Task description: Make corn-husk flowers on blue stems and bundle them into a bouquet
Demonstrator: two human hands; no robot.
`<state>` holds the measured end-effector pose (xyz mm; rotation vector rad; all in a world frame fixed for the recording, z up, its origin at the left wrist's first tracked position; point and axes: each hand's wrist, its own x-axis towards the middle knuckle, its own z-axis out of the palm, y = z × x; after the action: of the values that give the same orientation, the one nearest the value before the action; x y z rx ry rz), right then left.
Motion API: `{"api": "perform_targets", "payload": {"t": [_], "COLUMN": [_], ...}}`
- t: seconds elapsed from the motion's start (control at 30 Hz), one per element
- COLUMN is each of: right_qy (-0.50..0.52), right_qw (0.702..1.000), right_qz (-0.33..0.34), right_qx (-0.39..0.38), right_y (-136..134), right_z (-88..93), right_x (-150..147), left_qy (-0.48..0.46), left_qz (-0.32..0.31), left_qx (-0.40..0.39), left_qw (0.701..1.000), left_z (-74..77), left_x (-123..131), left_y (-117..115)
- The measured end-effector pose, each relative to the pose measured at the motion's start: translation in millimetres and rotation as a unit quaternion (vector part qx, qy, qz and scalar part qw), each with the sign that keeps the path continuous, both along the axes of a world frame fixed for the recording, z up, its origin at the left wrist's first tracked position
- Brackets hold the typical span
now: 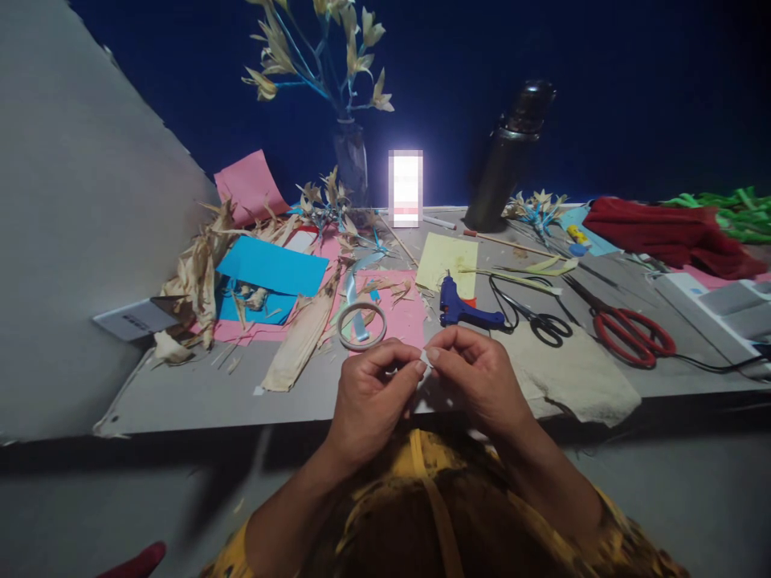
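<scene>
- Left hand: raised at the near edge of the counter; its grip, thumb against index finger, is pressed together on one side of a small white piece
- Right hand: faces the left hand, fingers curled; its grip pinches the opposite side of the same piece
- Small white piece: located between the two sets of fingertips, which nearly meet; its exact shape is too small to tell
- Tape roll: lies flat just beyond the left hand, with a light blue ribbon running beside it and into its ring
- Blue glue gun: lies on its side just beyond the right hand, nozzle toward the yellow paper
- Black-handled scissors: lie to the right of the glue gun, beside the beige cloth
- Red-handled scissors: lie farther right, blades pointing away from the person
- Dried husk: lies left of the tape roll, near the blue paper
- Vase: stands at the rear, holding blue stems with pale flowers
- Dark flask: stands at the rear right
</scene>
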<state>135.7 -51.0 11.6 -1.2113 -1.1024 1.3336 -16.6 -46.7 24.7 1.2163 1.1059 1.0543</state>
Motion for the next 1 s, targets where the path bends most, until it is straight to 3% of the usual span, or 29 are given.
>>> {"api": "perform_targets", "payload": {"t": [0.47,0.57,0.67,0.77,0.9,0.93,1.0], "right_qy": [0.008,0.031,0.026,0.01,-0.055,-0.107,-0.243], "right_qw": [0.999,0.999,0.999,0.997,0.984,0.971,0.917], "right_qz": [0.002,0.009,0.026,0.053,0.036,0.018,-0.01], "right_qx": [-0.031,-0.031,0.001,0.049,0.163,0.211,0.317], "right_y": [2,6,14,29,50,55,63], "right_z": [5.3,5.3,11.8,27.4,55.3,60.5,65.2], "right_x": [-13,-19,-21,-14,1,3,4], "left_qy": [0.071,0.02,-0.096,-0.176,-0.133,-0.098,-0.023], "left_qz": [0.017,0.016,-0.003,0.002,0.043,0.043,0.036], "left_qx": [0.05,0.006,-0.098,-0.134,-0.07,-0.043,0.027], "left_qw": [0.996,1.0,0.991,0.975,0.988,0.993,0.999], "left_z": [-5.1,-13.3,-14.0,3.5,37.3,42.6,47.1], "left_x": [-6,-7,-10,-16,-22,-22,-18], "left_y": [7,12,20,36,62,68,79]}}
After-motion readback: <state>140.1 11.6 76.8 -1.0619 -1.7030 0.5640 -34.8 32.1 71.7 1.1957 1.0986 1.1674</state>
